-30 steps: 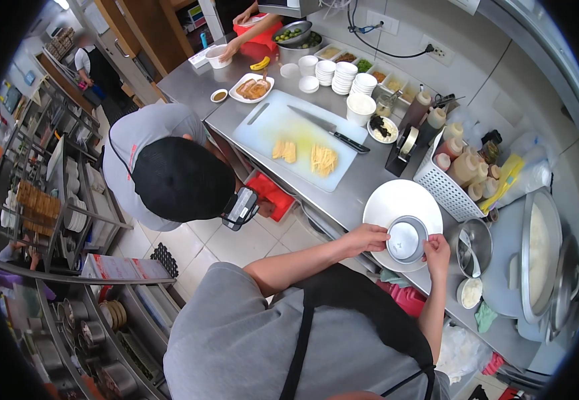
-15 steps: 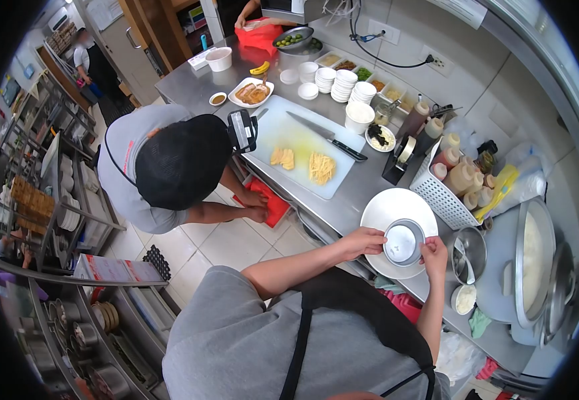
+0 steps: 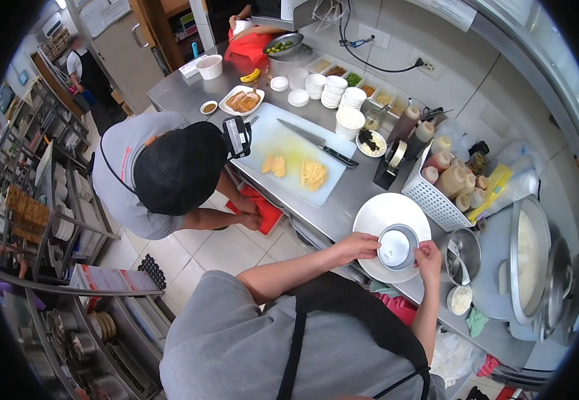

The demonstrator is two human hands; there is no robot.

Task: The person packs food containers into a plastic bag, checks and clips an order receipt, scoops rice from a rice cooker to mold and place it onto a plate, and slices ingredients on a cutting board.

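A round metal mould [image 3: 397,247] is held over the white plate [image 3: 369,215] near the counter's front edge. My left hand [image 3: 361,247] pinches the mould's left rim, and my right hand [image 3: 427,259] grips its right side. Just right of the plate is a metal bowl [image 3: 471,252] with a spoon in it, and below that a small white bowl of white food [image 3: 461,301]. To the upper left lies the cutting board [image 3: 269,133] with two piles of yellow strips [image 3: 313,175] and a knife [image 3: 309,137].
A co-worker in a black cap [image 3: 176,170] bends over a red drawer or bin [image 3: 269,210] at the left. Behind the plate stands a white basket [image 3: 436,207] of sauce bottles. A large rice pot [image 3: 526,260] is at the right; stacked white cups [image 3: 334,92] stand farther back.
My hands stay on the mould over the plate. The view has shifted a little. The co-worker has lifted the head and reached both hands down to the red bin; the far person's hand has left the white tub.
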